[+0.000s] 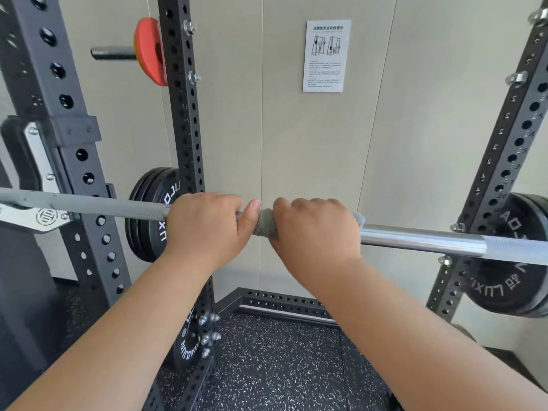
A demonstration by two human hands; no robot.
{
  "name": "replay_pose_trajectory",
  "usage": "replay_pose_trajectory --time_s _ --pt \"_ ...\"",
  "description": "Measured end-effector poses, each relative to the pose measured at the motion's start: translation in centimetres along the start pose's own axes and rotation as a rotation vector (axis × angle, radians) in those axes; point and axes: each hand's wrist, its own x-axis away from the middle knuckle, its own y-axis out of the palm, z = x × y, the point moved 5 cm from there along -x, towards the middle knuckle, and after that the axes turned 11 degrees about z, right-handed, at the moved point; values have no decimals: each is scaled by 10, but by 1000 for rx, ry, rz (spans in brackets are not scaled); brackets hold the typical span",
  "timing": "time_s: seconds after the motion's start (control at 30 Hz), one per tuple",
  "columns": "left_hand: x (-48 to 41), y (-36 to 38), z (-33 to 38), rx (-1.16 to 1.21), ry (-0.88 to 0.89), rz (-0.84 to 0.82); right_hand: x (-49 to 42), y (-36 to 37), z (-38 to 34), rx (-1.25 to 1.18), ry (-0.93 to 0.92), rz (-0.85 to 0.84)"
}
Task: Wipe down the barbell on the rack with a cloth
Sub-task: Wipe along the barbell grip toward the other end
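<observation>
A steel barbell (421, 237) lies across the black rack, running from the left edge to the right edge at chest height. My left hand (204, 229) is wrapped around the bar near its middle, thumb pointing right. Right beside it, my right hand (314, 232) grips a grey cloth (264, 223) that is wound around the bar. A corner of the cloth sticks out behind my right hand. The bar's left stretch is knurled and dull; the stretch to the right of the cloth is smooth and shiny.
Black perforated uprights (185, 120) stand left and right (510, 149). Black weight plates (157, 203) hang behind the left post and at the right (516, 262). A red plate (148, 50) sits on a peg above. A notice (326, 56) hangs on the wall. Speckled rubber floor (281, 360) lies below.
</observation>
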Motion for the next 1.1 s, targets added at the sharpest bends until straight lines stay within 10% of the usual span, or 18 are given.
replay_pose_trajectory --time_s 0.43,1.1 --pt "0 2 0 -22 3 18 -1 -10 26 -68 105 -243" --pt "-1 -7 -3 111 22 50 -7 -7 1 -98 -76 -113"
